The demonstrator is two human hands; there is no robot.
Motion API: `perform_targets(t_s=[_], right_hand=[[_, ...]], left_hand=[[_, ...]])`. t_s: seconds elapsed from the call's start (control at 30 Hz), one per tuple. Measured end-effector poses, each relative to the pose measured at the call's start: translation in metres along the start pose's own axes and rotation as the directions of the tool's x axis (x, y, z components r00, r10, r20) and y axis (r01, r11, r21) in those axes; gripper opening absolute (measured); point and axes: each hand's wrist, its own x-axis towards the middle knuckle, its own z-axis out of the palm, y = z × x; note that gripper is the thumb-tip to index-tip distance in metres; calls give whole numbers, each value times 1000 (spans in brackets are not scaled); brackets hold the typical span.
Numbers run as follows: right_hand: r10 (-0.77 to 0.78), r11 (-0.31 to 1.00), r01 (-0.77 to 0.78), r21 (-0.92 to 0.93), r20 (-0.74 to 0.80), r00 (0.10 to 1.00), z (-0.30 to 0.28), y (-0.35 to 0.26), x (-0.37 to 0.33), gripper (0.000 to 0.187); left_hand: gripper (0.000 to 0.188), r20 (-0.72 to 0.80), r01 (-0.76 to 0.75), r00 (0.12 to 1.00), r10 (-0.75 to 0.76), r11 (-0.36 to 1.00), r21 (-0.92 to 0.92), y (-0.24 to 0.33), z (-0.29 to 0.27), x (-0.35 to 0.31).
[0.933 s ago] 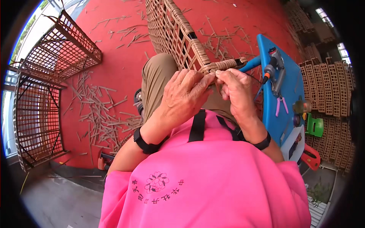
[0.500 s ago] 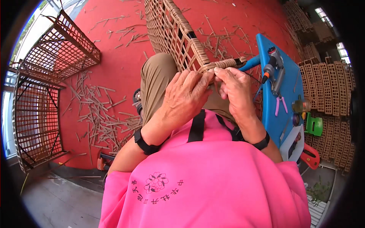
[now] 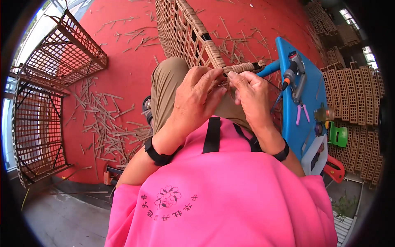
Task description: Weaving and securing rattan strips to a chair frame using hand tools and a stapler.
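Apparently, binding is the step: at upper centre, the right hand point(image 3: 251, 92) pinches the tan woven rattan frame point(image 3: 212, 50); what the left hand point(image 3: 196, 96) grasps, I cannot tell. Next may need tightening.

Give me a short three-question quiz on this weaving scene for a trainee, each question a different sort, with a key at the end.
1. Multiple choice: which thing are the left hand and the right hand nearest to?
A) a blue tabletop
B) the corner of a woven panel
C) a leafy plant

2. True or false: the person has nothing on either wrist.

3. Fill in the missing color: loose flat strips lie scattered on the ____ floor.

Key:
1. B
2. False; there are black bands, one on each arm.
3. red
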Motion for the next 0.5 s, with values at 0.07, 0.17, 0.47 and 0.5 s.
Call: perform_targets(t_s=[0.07, 0.17, 0.47, 0.5], right_hand=[[-16, 1000, 16, -8, 3, 1000, 1, -1, 2, 33], [11, 1000, -11, 2, -17, 1000, 4, -3, 2, 33], [-194, 958, 171, -229, -82, 978, 9, 4, 7, 35], [-188, 958, 164, -236, -82, 979, 8, 4, 7, 35]], left_hand=[[39, -4, 102, 995, -104, 988, -118, -3, 2, 1], [37, 59, 209, 978, -200, 953, -219, 0, -3, 7], [19, 115, 401, 893, -435, 654, -641, -21, 16, 8], [19, 121, 407, 891, -437, 652, -640, -22, 17, 9]])
